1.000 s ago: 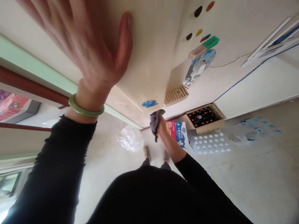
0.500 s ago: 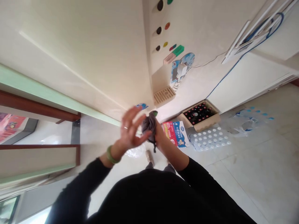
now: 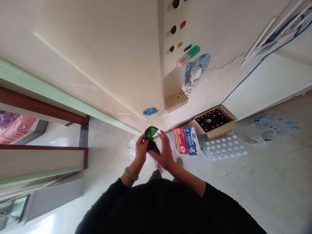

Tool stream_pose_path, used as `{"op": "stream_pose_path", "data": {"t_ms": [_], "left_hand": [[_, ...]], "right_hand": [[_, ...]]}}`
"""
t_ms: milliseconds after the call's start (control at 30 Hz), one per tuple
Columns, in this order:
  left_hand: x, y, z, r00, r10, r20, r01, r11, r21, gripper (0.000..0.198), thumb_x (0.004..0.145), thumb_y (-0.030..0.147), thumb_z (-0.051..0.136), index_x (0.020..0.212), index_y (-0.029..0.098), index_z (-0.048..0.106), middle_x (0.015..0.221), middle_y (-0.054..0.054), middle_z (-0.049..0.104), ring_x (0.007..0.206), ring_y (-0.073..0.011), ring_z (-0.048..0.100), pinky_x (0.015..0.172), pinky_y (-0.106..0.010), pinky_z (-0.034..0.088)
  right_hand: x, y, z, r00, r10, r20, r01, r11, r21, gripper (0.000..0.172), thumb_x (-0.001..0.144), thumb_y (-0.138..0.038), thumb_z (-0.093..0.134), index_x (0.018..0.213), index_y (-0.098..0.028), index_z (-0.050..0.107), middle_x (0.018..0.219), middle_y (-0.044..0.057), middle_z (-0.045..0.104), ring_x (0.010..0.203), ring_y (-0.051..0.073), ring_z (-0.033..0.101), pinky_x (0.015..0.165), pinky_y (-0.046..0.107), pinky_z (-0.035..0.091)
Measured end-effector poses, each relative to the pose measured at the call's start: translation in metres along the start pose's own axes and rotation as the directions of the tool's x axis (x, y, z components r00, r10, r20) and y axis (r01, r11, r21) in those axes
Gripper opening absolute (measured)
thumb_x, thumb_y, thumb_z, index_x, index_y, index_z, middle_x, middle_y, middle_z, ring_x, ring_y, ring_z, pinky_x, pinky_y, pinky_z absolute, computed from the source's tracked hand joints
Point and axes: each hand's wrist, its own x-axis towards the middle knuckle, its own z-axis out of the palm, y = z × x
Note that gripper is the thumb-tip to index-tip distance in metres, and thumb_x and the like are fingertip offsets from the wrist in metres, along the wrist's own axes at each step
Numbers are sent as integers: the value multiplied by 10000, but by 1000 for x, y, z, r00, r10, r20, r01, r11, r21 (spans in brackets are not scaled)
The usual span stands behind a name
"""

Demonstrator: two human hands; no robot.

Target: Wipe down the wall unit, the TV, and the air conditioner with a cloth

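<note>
A dark grey fabric pouch-like bundle (image 3: pixel 154 148) is held in front of my body, its upper end gaping and showing a bright green inside (image 3: pixel 151 132). My left hand (image 3: pixel 141 149), with a pale green bangle at the wrist, has its fingers closed on the bundle's left side near the green opening. On the other side, my right hand (image 3: pixel 165 151) has its fingers stretched up and apart, while its thumb lies against the bundle's lower end. What exactly the bundle is cannot be made out.
Against the wall stand a red-and-blue drink carton (image 3: pixel 186 141), a cardboard box of dark bottles (image 3: pixel 219 128) and a wrapped pack of white-capped bottles (image 3: pixel 224 148). Clear plastic with blue caps (image 3: pixel 266 131) lies further right. A slatted beige holder (image 3: pixel 176 101) is mounted on the wall.
My left hand has come down from the air and taken hold of the bundle. The bundle's top has opened, showing more green. My right hand's fingers have loosened and spread.
</note>
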Motion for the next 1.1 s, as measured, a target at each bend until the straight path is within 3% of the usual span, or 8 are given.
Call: {"op": "stream_pose_path", "data": {"t_ms": [100,233,367,467,533,700,800,1100], "left_hand": [[-5,18,0,986,-38,163,48,997,-56,433,860,469,738,1153,151,756,1079,-98,787,1015,-232,738,930,-354,605],[-9,51,-14,899,5,438,-55,993,102,432,869,494,799,1156,170,808,1191,-111,795,1181,-291,721,1075,-410,576],[18,85,-44,874,462,152,-485,855,185,309,970,458,711,1127,207,802,1157,-90,789,1146,-221,732,1095,-386,575],[53,109,-56,693,720,-15,-707,684,183,501,932,438,767,1391,273,653,1425,-102,652,1272,-216,673,1051,-367,608],[74,122,-55,661,748,57,-746,647,161,727,882,453,819,1531,329,514,1548,-113,538,1325,-237,642,995,-352,637],[98,136,-48,632,764,130,-775,619,127,755,869,350,818,1531,333,454,1376,-83,567,1153,-180,672,815,-250,645],[103,136,-49,599,783,169,-801,591,98,745,870,325,805,1515,325,432,1284,-63,574,1119,-162,664,802,-234,639],[110,137,-51,544,811,216,-836,546,55,757,856,298,797,1505,297,409,1228,-60,565,1093,-155,631,935,-302,643]], "right_hand": [[3,15,3,970,-225,90,230,972,-53,754,918,-437,754,1591,-247,472,1742,162,358,1668,363,251,1332,635,308],[34,8,2,940,-308,-149,321,944,72,346,1055,-328,509,1363,-274,656,1395,115,689,1334,247,659,1148,466,558],[98,-51,-16,699,-347,-625,421,907,-32,290,1081,-344,475,1309,-282,642,1254,63,708,1258,198,683,1171,429,531],[157,-96,-19,572,-549,-610,523,817,-245,467,1095,-437,393,1523,-282,492,1555,69,540,1540,211,477,1334,476,336],[185,-104,-6,543,-647,-535,528,758,-382,553,1101,-471,309,1601,-248,390,1679,93,393,1633,222,336,1354,483,283],[191,-48,49,582,-602,-548,344,792,-504,650,1099,-434,179,1718,-239,135,1752,128,218,1683,310,205,1330,638,258],[181,-4,73,520,-617,-591,322,782,-533,673,1092,-366,245,1732,-276,56,1785,120,141,1684,303,200,1334,642,255],[142,66,122,537,-355,-765,206,935,-289,698,1020,-240,300,1716,-230,239,1760,133,305,1666,227,266,1345,542,309]]}}
